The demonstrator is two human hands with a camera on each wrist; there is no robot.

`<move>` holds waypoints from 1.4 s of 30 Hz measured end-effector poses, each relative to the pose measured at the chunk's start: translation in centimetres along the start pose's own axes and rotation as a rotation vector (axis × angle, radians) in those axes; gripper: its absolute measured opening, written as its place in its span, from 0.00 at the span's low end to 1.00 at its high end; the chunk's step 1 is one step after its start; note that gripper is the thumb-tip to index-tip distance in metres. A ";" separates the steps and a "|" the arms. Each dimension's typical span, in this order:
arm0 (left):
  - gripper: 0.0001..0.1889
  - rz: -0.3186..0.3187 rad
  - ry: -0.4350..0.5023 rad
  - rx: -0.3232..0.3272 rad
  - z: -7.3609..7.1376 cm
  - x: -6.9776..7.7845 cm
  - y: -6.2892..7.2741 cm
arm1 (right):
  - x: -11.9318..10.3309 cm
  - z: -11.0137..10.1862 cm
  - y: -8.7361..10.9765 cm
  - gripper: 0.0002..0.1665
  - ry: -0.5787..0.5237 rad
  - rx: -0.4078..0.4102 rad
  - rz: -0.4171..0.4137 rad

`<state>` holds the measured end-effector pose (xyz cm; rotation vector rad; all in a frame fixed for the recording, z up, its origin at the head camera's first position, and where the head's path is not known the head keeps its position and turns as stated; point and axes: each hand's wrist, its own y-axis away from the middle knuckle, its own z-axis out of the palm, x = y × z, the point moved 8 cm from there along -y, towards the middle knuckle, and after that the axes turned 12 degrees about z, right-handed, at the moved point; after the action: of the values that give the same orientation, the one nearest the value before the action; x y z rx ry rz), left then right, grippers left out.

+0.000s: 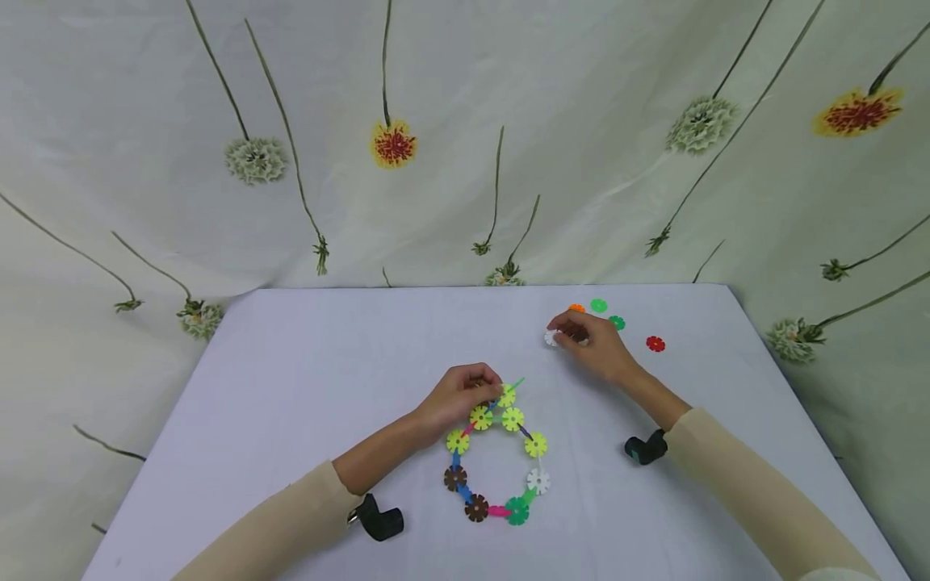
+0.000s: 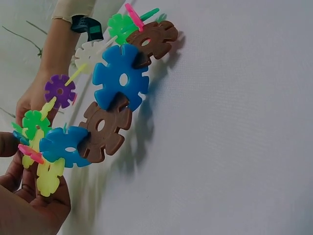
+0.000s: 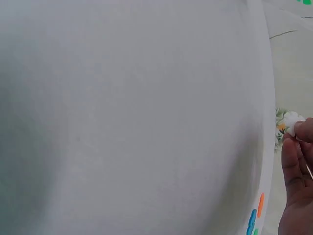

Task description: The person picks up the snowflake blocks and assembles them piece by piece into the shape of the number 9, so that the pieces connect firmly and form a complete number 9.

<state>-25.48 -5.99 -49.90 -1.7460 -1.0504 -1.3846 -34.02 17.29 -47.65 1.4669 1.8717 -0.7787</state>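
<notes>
A ring of snowflake discs (image 1: pixel 475 508), linked edge to edge in yellow, brown, blue, pink, green and white, hangs from my left hand (image 1: pixel 468 391). The left fingers and thumb pinch it at its top, by the yellow discs. From the left wrist, brown discs (image 2: pixel 105 132) and blue discs (image 2: pixel 122 78) of the ring show large, with my left hand (image 2: pixel 34 200) at the lower left. Farther back and to the right, my right hand (image 1: pixel 592 343) pinches a white snowflake disc (image 1: pixel 550 338) between thumb and fingertips. This white disc (image 3: pixel 292 121) also shows in the right wrist view.
Loose discs lie near the table's far edge by the right hand: an orange disc (image 1: pixel 576 307), a light green disc (image 1: pixel 599 306), a darker green disc (image 1: pixel 617 323) and a red disc (image 1: pixel 655 344). Behind the white table (image 1: pixel 327 339) hangs a flower-printed cloth (image 1: pixel 450 73).
</notes>
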 end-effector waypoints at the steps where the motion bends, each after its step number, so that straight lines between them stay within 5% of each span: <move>1: 0.10 -0.001 -0.002 -0.001 0.0 0.0 0.0 | -0.2 0.2 0.3 0.11 -0.023 -0.018 0.001; 14: 0.11 -0.019 0.004 0.013 -0.3 -0.5 0.0 | -2.5 2.8 2.6 0.12 -0.339 -0.304 0.080; 42: 0.10 0.004 -0.011 0.049 -0.3 -0.5 -0.2 | -4.0 4.5 3.8 0.11 -0.393 -0.349 0.161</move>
<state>-25.83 -6.31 -50.32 -1.7210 -1.0778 -1.3367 -29.05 12.25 -47.66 1.1332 1.4836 -0.5777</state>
